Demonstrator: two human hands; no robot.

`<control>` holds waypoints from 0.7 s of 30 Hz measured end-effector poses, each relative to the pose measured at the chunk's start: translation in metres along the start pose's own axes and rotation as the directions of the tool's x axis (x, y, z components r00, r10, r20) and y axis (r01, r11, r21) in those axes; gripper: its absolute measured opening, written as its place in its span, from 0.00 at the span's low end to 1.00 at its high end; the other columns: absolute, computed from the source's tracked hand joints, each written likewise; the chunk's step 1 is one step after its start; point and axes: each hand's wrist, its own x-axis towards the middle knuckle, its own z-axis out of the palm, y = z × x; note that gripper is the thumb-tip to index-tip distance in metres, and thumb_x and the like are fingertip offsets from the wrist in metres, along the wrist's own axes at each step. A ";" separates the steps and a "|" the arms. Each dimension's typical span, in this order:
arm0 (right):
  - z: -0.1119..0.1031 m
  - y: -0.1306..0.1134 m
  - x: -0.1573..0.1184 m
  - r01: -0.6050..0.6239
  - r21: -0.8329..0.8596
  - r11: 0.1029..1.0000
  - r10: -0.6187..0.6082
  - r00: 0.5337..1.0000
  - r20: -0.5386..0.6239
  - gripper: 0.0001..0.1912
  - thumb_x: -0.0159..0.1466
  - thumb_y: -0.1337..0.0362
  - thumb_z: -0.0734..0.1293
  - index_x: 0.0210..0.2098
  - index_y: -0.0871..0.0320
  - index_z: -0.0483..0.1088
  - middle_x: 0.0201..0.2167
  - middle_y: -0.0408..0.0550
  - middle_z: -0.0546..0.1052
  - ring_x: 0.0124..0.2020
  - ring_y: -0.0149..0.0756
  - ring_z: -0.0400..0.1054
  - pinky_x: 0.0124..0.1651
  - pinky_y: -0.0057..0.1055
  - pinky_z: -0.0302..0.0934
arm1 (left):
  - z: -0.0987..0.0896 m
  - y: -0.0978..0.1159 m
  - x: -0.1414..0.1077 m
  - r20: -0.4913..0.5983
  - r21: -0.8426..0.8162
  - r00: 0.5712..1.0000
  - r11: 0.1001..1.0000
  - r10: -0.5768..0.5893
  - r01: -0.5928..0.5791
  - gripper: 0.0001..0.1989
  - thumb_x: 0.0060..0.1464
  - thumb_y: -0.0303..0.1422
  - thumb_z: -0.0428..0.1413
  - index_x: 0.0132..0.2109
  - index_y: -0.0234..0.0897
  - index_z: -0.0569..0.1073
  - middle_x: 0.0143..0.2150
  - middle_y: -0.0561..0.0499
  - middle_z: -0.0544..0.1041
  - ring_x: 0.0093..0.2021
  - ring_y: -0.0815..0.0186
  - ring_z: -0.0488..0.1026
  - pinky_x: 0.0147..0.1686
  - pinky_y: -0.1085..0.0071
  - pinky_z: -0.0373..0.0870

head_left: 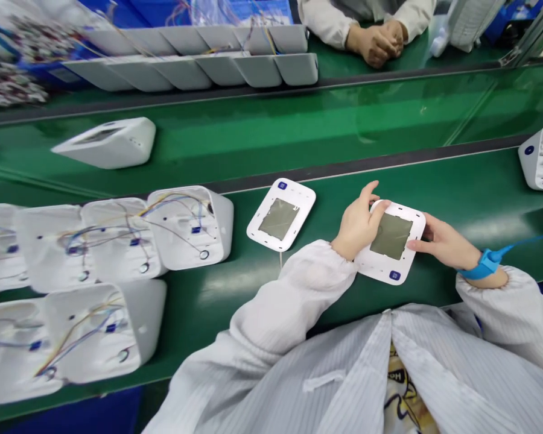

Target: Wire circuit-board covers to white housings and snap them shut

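A white front panel (407,216) with rounded corners and a grey display (391,237) is between my hands, tilted a little; a dark blue square mark is at its lower corner. My right hand (443,243) grips its right edge, thumb on the face and fingers behind. At the upper left edge, my left hand (359,223) has its thumb on the panel, a finger stretched out past it; its other fingers are partly hidden. To the left, a second white panel (294,232) with a display lies face up on the green bench (208,331).
White housings (224,229) with loose wires stand in two rows at left. Another housing (534,160) is at far right. A closed white unit (136,141) sits on the green strip beyond the ledge. Opposite rest a co-worker's clasped hands (375,45). A blue wrist strap's cord (534,238) runs right.
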 end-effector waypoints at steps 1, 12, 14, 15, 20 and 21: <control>0.003 0.002 0.002 0.018 0.015 1.000 -0.018 0.999 -0.038 0.39 0.56 0.51 0.73 0.63 0.53 0.60 0.61 0.54 0.70 0.58 0.48 0.67 0.59 0.47 0.64 | 0.002 0.002 -0.002 -0.012 -0.025 1.000 1.000 -0.010 0.009 0.26 0.65 0.45 0.47 0.64 0.39 0.62 0.50 0.45 0.79 0.50 0.56 0.75 0.51 0.59 0.69; 0.018 0.008 0.038 -0.025 -0.439 0.898 -0.275 0.747 -0.605 0.29 0.63 0.37 0.56 0.30 0.57 0.68 0.26 0.48 0.74 0.29 0.38 0.66 0.33 0.34 0.60 | 0.022 0.016 -0.010 -0.134 -0.049 0.988 0.996 -0.076 0.070 0.27 0.64 0.47 0.48 0.63 0.36 0.62 0.53 0.42 0.77 0.54 0.53 0.75 0.55 0.58 0.68; 0.015 0.007 0.038 -0.039 -0.460 0.887 -0.274 0.757 -0.593 0.29 0.63 0.36 0.55 0.29 0.57 0.66 0.25 0.47 0.73 0.27 0.37 0.64 0.31 0.33 0.58 | 0.019 0.016 -0.004 -0.094 -0.023 0.993 0.997 -0.074 0.072 0.27 0.64 0.49 0.47 0.63 0.37 0.62 0.52 0.42 0.78 0.52 0.53 0.76 0.52 0.58 0.70; 0.013 0.006 0.038 -0.059 -0.478 0.876 -0.271 0.760 -0.591 0.30 0.62 0.35 0.55 0.29 0.56 0.65 0.25 0.47 0.73 0.27 0.37 0.64 0.31 0.32 0.57 | 0.018 0.016 0.001 -0.066 0.000 0.996 0.998 -0.064 0.064 0.28 0.64 0.49 0.47 0.64 0.37 0.61 0.51 0.43 0.79 0.51 0.54 0.77 0.51 0.59 0.71; -0.010 -0.010 0.020 -0.219 -0.680 0.700 -0.241 0.824 -0.513 0.33 0.63 0.33 0.53 0.22 0.55 0.62 0.20 0.47 0.70 0.24 0.37 0.63 0.28 0.31 0.50 | 0.008 0.024 0.015 0.028 0.299 0.984 0.938 0.177 -0.177 0.34 0.62 0.53 0.48 0.65 0.33 0.59 0.58 0.37 0.75 0.59 0.50 0.71 0.63 0.52 0.57; -0.014 -0.015 0.011 -0.243 -0.738 0.630 -0.211 0.860 -0.464 0.33 0.64 0.34 0.53 0.20 0.55 0.62 0.19 0.47 0.70 0.23 0.37 0.62 0.27 0.32 0.49 | 0.006 0.026 0.011 0.080 0.352 0.968 0.902 0.237 -0.250 0.38 0.59 0.55 0.50 0.66 0.32 0.58 0.62 0.34 0.70 0.63 0.47 0.66 0.65 0.49 0.52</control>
